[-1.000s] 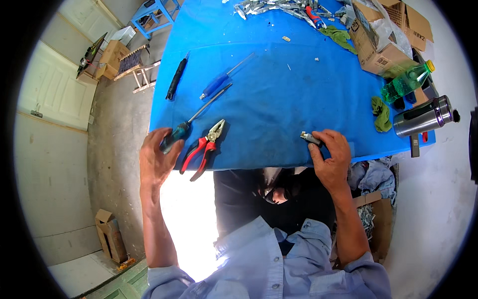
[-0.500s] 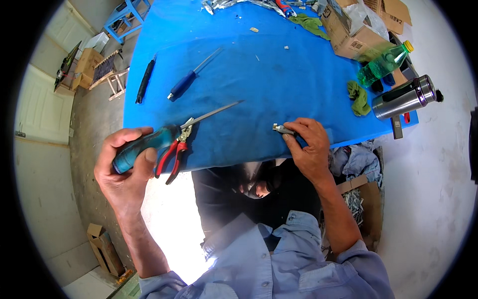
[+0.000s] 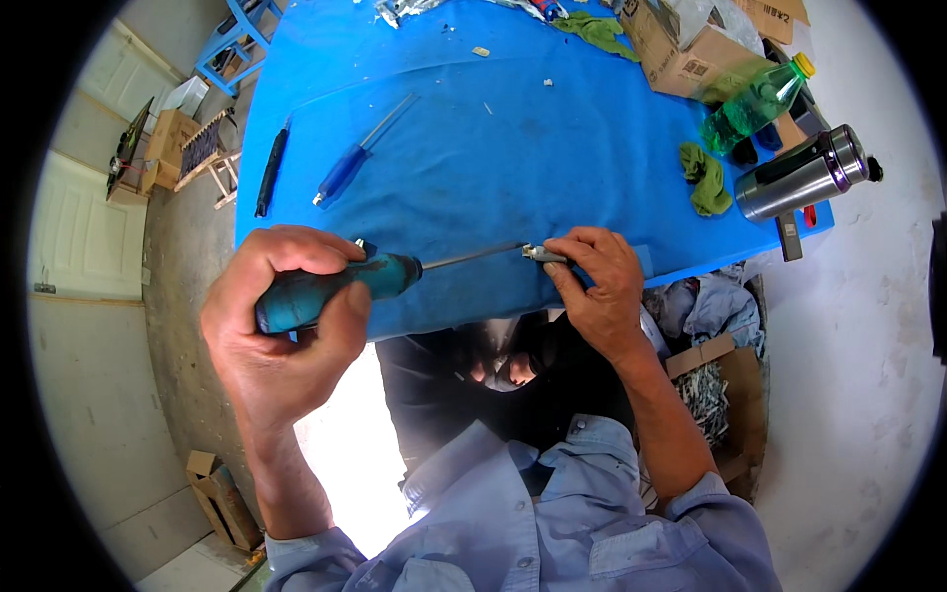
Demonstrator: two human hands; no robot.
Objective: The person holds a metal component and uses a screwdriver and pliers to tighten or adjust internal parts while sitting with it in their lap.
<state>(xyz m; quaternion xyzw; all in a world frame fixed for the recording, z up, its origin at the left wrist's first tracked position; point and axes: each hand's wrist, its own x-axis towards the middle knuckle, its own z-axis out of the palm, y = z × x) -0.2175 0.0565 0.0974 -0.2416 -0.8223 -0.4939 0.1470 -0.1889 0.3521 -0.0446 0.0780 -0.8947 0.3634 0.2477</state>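
My left hand point(image 3: 281, 340) is closed around the teal handle of a screwdriver point(image 3: 390, 278), its shaft pointing right. The tip reaches the end of a small silver-grey metal part point(image 3: 541, 254); whether they touch I cannot tell. Between thumb and fingers, my right hand point(image 3: 607, 286) pinches this part near the table's front edge, hiding some of it. Behind my left hand, a bit of the pliers point(image 3: 366, 247) shows, the rest covered. Farther back lie a blue-handled screwdriver point(image 3: 342, 175) and a slim black tool point(image 3: 272, 170).
A blue cloth covers the table point(image 3: 464, 178). Along its right side are a green bottle point(image 3: 755, 107), a steel flask point(image 3: 801, 180), a green rag point(image 3: 703, 181) and a cardboard box point(image 3: 691, 59). Below the right edge, a carton point(image 3: 740, 395) holds metal scraps.
My left hand has moved right with the teal screwdriver, bringing its tip up to the metal part and covering most of the pliers. My right hand has shifted slightly left.
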